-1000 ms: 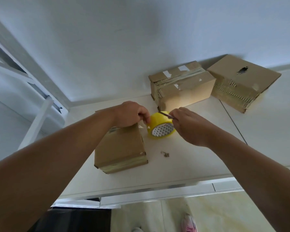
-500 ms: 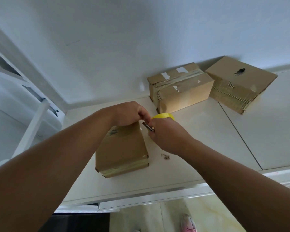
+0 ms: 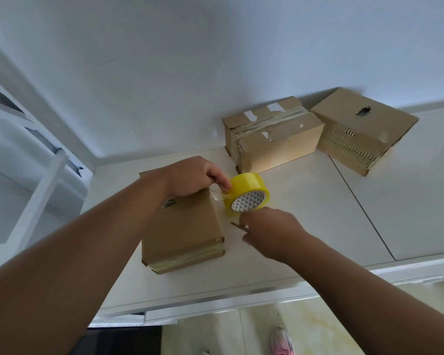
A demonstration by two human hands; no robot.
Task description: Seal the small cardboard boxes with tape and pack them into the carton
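Where the white table (image 3: 318, 213) meets the wall, two cardboard boxes are set: a taped box (image 3: 274, 134) and, just beside it to the right, a turned box (image 3: 362, 129) with one corner toward the viewer. A wide stretch of bare tabletop, crossed by one dark seam, is left between these and the front edge. Nearer that edge and to the left, the near box (image 3: 182, 226) is placed, with strips of tape seen across its front end.

At this box's far right corner the left hand (image 3: 195, 178) is laid, its fingers curled and its fingertips gripping the rim of the yellow tape roll (image 3: 246, 196). This roll is held on edge with its core turned toward the viewer; whether it rests on the table cannot be told. Just below the roll, the right hand (image 3: 269, 231) is held over the table, its fingers closed around a thin dark tool (image 3: 237, 226) whose tip is pointed left, toward the box.

A pattern of small triangles is printed inside the roll's core. White label scraps are left on the taped box, too small to be read, and a dark mark is seen on the turned box.
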